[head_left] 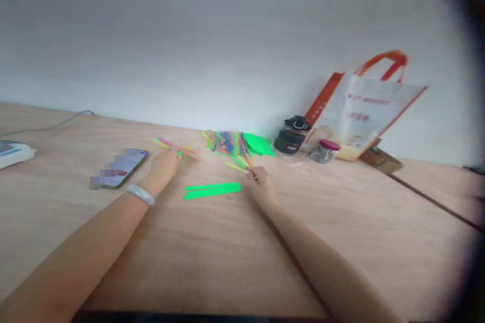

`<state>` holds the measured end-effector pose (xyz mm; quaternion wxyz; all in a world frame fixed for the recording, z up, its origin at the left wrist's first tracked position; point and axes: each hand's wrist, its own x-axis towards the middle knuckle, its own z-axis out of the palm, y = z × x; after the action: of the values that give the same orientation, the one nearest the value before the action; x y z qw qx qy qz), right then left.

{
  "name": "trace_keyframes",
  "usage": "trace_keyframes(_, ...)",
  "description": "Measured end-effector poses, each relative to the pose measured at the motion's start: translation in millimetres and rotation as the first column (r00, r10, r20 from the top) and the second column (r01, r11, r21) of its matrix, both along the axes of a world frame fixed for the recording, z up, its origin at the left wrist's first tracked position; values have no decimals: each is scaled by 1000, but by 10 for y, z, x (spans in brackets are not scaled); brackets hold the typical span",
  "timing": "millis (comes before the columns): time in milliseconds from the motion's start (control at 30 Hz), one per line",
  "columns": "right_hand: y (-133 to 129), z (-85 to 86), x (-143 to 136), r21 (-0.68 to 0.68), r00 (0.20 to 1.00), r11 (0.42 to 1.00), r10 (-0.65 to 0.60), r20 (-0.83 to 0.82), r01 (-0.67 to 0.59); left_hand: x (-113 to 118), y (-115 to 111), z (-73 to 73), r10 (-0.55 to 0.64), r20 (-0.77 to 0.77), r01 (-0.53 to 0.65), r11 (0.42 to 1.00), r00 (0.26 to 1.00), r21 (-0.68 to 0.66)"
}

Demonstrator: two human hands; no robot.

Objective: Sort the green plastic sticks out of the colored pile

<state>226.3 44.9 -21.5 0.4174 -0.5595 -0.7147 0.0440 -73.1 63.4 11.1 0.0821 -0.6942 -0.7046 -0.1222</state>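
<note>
My left hand (165,164) is closed on a thin green paper strip (179,153); a bit of green also shows below the wrist. Beside its fingertips lies a small loose bunch of pink, yellow and orange strips (191,151). My right hand (262,185) has its fingers pinched at the ends of some yellow and green strips (239,163), though blur hides the exact grip. Between the hands, several bright green strips (212,190) lie side by side on the table. Farther back is a larger pile of mixed coloured strips (227,143), with a green stack (259,144) at its right.
A phone (127,166) lies left of my left hand. A white device (15,154) sits at the far left, with a grey cable (71,117) behind. Along the wall at right stand a black bottle (291,136), a red-lidded jar (325,152) and a shopping bag (364,116).
</note>
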Motion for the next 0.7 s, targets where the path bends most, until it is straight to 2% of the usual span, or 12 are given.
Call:
trace_keyframes(167, 129, -21, 223, 17, 956, 993, -118, 270, 118, -14, 56, -64, -14, 13, 13, 997, 1000, 75)
trace_keyframes(367, 96, -25, 202, -26, 846, 982, -149, 513, 189, 46, -51, -11, -1, -17, 3, 994, 1000, 107)
trace_keyframes(433, 83, -15, 186, -33, 817, 980, -145, 558, 197, 104, -99, 9, -29, -22, 32, 989, 999, 147)
trace_keyframes(500, 85, -4, 179, -41, 799, 979, -137, 586, 198, 195, -159, 16, -124, -25, 126, 973, 992, 193)
trace_keyframes(567, 98, 1, 175, -48, 786, 978, -135, 603, 205, 324, -244, 3, -293, -43, 295, 932, 955, 211)
trace_keyframes(700, 118, -1, 175, -43, 777, 975, -148, 611, 219, 659, -481, -83, -624, -74, 628, 768, 778, 128)
